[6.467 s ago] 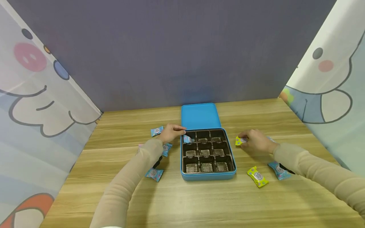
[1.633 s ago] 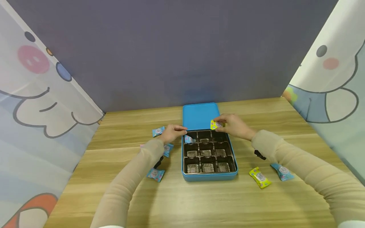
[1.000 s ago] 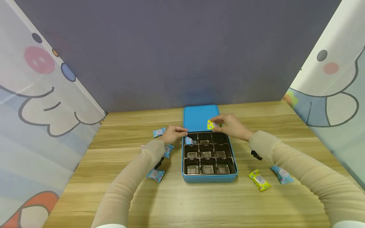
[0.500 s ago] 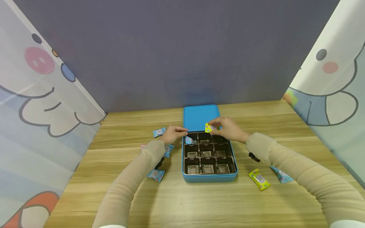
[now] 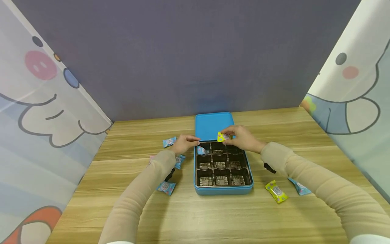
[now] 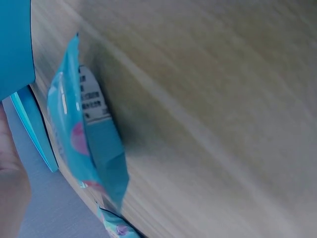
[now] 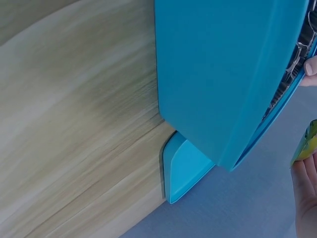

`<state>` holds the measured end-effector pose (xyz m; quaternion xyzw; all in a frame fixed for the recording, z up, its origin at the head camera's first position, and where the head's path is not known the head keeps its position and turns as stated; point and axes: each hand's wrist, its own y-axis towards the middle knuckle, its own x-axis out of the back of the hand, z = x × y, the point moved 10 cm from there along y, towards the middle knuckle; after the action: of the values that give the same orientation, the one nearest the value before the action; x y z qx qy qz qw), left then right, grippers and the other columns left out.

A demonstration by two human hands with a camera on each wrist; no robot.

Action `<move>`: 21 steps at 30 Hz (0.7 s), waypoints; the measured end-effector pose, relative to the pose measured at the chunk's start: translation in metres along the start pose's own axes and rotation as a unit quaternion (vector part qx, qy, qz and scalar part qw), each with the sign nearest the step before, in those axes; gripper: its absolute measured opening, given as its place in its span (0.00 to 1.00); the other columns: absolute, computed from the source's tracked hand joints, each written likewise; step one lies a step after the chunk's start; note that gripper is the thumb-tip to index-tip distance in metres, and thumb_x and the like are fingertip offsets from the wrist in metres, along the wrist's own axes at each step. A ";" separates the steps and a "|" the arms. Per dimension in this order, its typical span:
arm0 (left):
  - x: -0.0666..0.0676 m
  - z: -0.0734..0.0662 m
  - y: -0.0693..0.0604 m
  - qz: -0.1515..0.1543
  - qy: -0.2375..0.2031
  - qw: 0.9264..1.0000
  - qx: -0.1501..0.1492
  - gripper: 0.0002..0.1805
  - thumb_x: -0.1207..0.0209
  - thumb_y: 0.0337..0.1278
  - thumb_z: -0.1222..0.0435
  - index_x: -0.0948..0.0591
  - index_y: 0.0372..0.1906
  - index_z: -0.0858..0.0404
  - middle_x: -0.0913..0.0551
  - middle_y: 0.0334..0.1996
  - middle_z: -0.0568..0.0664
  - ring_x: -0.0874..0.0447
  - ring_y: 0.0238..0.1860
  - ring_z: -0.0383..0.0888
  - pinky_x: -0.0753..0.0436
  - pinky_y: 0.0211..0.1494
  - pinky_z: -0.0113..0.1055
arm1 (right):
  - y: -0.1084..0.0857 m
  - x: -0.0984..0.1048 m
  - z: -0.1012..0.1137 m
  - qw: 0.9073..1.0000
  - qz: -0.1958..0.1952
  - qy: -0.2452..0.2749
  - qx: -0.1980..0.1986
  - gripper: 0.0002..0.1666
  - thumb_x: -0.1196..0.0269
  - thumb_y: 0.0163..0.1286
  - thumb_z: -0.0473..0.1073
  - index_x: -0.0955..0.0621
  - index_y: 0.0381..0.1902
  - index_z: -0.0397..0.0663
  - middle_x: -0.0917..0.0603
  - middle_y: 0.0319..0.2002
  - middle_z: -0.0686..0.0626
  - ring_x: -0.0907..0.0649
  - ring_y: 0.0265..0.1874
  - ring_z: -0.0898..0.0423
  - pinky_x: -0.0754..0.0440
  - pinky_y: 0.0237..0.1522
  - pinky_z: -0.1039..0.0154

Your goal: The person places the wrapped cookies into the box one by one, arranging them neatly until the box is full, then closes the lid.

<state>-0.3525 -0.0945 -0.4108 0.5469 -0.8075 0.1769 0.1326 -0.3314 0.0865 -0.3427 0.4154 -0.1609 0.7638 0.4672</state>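
Note:
An uncovered blue tin (image 5: 223,190) with a black compartment tray (image 5: 220,167) stands mid-table. One blue-wrapped candy (image 5: 202,150) lies in the tray's back left compartment. At the tin's back left corner, my left hand (image 5: 182,144) pinches the rim between thumb and fingers; part of that hand (image 6: 11,178) shows at the edge of the left wrist view. My right hand (image 5: 243,138) pinches a yellow-wrapped candy (image 5: 223,137) just above the back middle compartment. The same yellow candy (image 7: 308,141) is partly cut off in the right wrist view.
The blue lid (image 5: 214,125) lies behind the tin. Left of it are several blue candies (image 5: 166,187) and a partly hidden pink one (image 5: 151,158). On the right lie a yellow candy (image 5: 276,191) and a blue candy (image 5: 300,187), the latter partly behind the sleeve.
My right hand took the yellow candy from the table right of the tin and carried it left over the tin's back edge, lately moving only slightly. My left hand has stayed at the corner.

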 end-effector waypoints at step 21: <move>0.001 0.011 0.008 -0.006 0.008 1.000 0.008 0.17 0.41 0.58 0.62 0.20 0.52 0.64 0.22 0.54 0.53 0.25 0.55 0.49 0.24 0.59 0.45 | 0.012 -0.016 -0.008 0.991 0.028 0.125 -0.040 0.27 0.33 0.57 0.42 0.24 0.56 0.46 0.23 0.54 0.44 0.24 0.55 0.45 0.27 0.58 0.48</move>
<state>-0.3602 -0.0977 -0.4217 0.5516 -0.8016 0.1865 0.1358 -0.3419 0.0759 -0.3584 0.2936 -0.1430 0.8151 0.4784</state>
